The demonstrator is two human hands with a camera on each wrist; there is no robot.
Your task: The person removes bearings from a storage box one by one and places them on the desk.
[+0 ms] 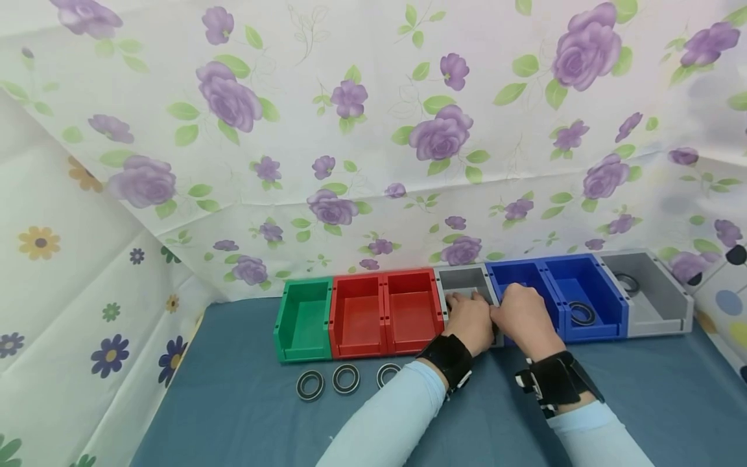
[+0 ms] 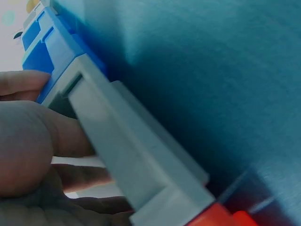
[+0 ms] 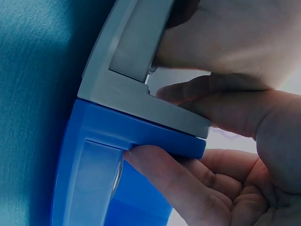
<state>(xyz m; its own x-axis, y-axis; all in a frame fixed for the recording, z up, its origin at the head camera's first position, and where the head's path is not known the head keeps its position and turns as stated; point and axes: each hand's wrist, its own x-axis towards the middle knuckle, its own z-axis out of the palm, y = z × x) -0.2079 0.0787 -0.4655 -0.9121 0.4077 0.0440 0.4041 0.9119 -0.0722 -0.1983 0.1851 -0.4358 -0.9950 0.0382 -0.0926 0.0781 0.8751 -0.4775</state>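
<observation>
My left hand [image 1: 469, 321] reaches into the middle grey bin [image 1: 461, 275]. Its fingers [image 2: 84, 176] run down behind the bin's front wall, which hides their tips and whatever lies under them; I cannot tell if they hold something. My right hand [image 1: 528, 318] straddles the join between this grey bin and the left blue bin [image 1: 513, 267]. In the right wrist view its thumb is on the grey side and its index finger [image 3: 169, 181] inside the blue bin, pinching the two side walls. The shiny edge of a ring [image 3: 117, 179] shows beside that finger.
Left stand a green bin [image 1: 303, 353] and two red bins [image 1: 356, 347]. To the right are another blue bin [image 1: 592, 334] with a bearing [image 1: 590, 319] and a grey bin [image 1: 659, 326] with another bearing [image 1: 635, 285]. Several bearings [image 1: 300, 387] lie on the blue cloth before the row.
</observation>
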